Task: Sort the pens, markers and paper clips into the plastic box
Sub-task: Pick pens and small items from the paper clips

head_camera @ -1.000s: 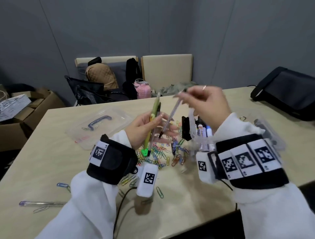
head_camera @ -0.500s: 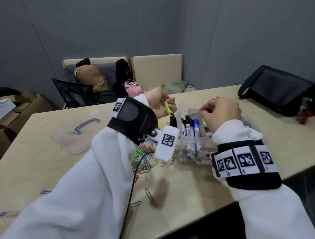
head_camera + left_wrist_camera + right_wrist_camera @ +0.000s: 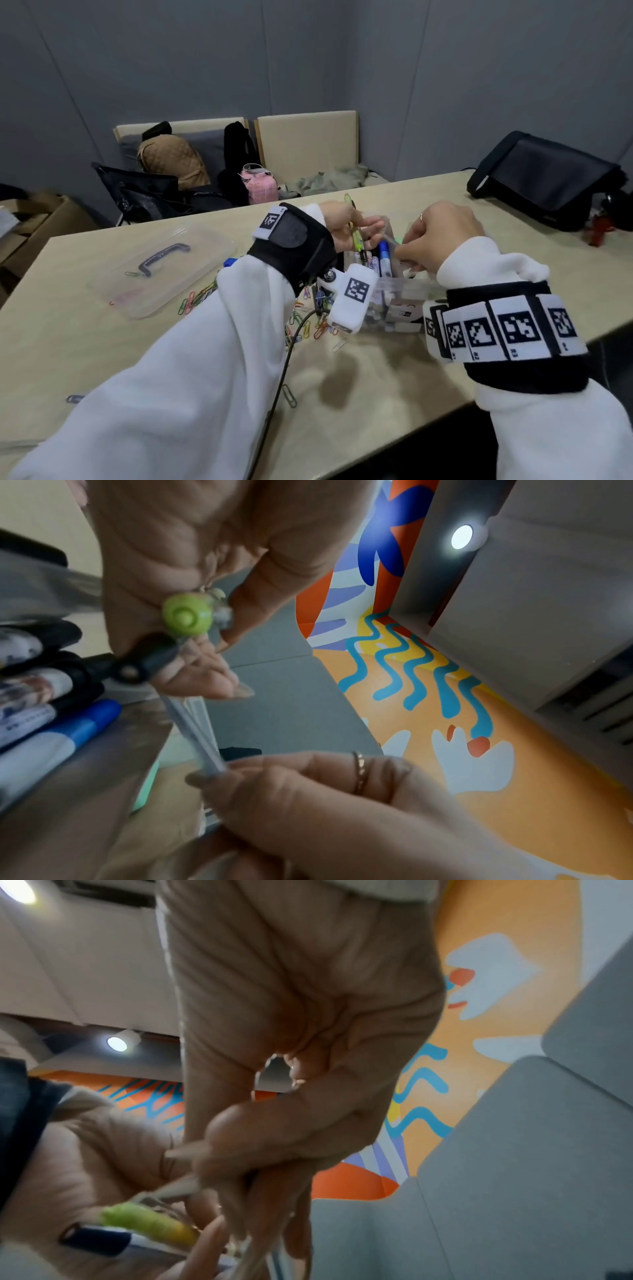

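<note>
- A green pen point(image 3: 356, 233) and a dark pen point(image 3: 143, 664) beside it are gripped together in the left hand point(image 3: 342, 222), held over the plastic box point(image 3: 394, 291) at centre frame in the head view; with two barrels in one grip, one could slide out and be dropped onto the tabletop point(image 3: 102, 342) instead of into its compartment.
- A clear pen point(image 3: 205, 748) is pinched by the fingertips of the right hand point(image 3: 442, 236), just right of the left hand; the two hands are close enough above the box that the pens could be knocked against each other.
- Markers point(image 3: 383, 260), one with a blue cap, are already standing packed in the box; a pen pushed in at a slant could be jammed against them or be sent into the wrong compartment. Which compartment is aimed at cannot be told.
- The box is light and see-through; it could be tipped or shoved if a pen is pressed against its wall.
- Coloured paper clips point(image 3: 308, 325) are scattered on the tabletop at the lower left of the box, partly under the left wrist; some could be swept off by the sleeve.
- The box lid point(image 3: 164, 267) lies well apart at left frame.
</note>
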A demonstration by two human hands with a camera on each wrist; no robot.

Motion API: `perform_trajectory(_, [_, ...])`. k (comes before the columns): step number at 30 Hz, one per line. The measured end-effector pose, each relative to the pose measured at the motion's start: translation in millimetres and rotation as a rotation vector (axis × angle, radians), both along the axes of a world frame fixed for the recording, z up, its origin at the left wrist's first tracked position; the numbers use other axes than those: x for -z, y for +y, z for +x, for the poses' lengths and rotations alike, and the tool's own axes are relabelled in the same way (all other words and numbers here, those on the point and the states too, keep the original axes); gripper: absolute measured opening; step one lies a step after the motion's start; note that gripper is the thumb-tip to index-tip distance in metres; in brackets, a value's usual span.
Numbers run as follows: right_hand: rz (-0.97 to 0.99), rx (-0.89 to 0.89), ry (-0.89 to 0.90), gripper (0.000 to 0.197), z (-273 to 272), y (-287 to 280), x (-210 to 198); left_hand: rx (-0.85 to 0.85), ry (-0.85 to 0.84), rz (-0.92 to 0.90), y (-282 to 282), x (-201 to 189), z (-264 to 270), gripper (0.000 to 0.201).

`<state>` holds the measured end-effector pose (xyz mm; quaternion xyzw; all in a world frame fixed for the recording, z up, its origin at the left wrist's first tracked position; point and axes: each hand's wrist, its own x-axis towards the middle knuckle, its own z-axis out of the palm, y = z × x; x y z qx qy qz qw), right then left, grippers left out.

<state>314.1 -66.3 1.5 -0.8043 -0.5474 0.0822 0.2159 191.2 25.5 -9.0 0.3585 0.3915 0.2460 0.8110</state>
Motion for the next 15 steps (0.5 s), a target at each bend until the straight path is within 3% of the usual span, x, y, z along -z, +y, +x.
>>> perform_trajectory(10, [-0.029, 0.030, 0.010, 0.007, 3.2, 13.2, 19.1, 0.053, 0.281, 0.117, -13.1, 1.7, 27.1, 0.030])
perform_trajectory(15, [-0.047, 0.017, 0.012, 0.015, 4.1, 12.6, 22.2, 0.107, 0.355, 0.089, -19.4, 2.2, 32.3, 0.016])
